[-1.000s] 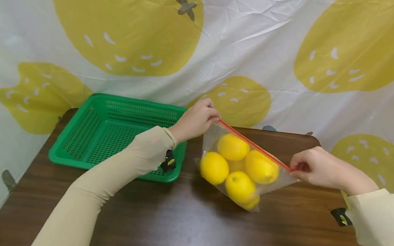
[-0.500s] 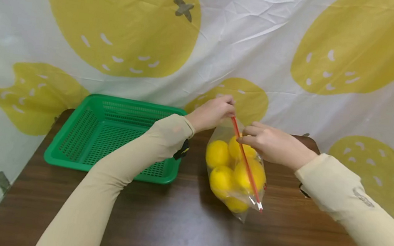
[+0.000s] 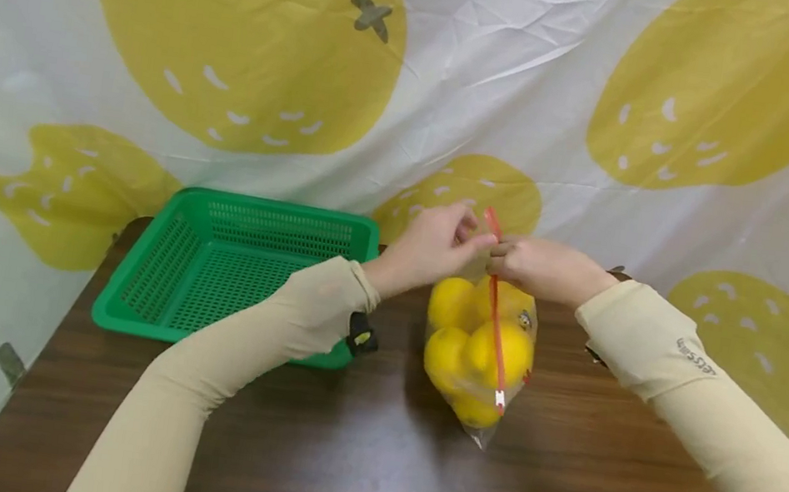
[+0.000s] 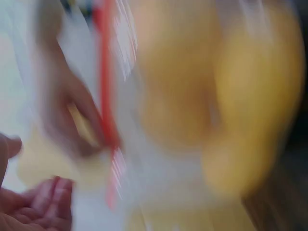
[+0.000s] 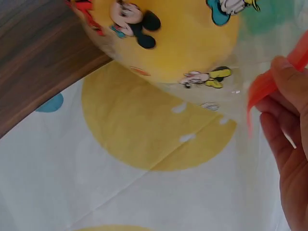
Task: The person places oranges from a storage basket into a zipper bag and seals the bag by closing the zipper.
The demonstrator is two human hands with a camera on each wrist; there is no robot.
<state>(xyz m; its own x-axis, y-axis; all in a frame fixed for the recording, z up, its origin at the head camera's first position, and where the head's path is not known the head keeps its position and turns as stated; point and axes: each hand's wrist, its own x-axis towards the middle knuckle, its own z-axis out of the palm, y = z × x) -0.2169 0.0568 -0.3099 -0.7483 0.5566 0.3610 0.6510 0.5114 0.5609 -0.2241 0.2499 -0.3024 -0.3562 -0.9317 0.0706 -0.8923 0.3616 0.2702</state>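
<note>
In the head view, a clear zip bag [image 3: 464, 420] with a red zip strip [image 3: 497, 336] holds several lemons [image 3: 501, 352]. A white slider [image 3: 499, 399] sits at the strip's near end. My right hand [image 3: 543, 268] pinches the strip near its far end; in the right wrist view the thumb [image 5: 288, 77] and fingers grip it, and cartoon prints show on the bag. My left hand [image 3: 436, 243] is just left of the strip. In the left wrist view its fingers [image 4: 43, 204] stand apart from the thumb and hold nothing. Whether the bag touches the table cannot be told.
A green plastic basket [image 3: 121, 308] stands at the back left of the dark wooden table [image 3: 349, 458]. Behind the table hangs a white cloth [image 3: 496, 59] with large yellow fruit prints. The left wrist view is blurred.
The bag has swung from stretched between both hands to strip pointing toward me. My right hand has moved left to the strip's far end; my left hand has let go of it.
</note>
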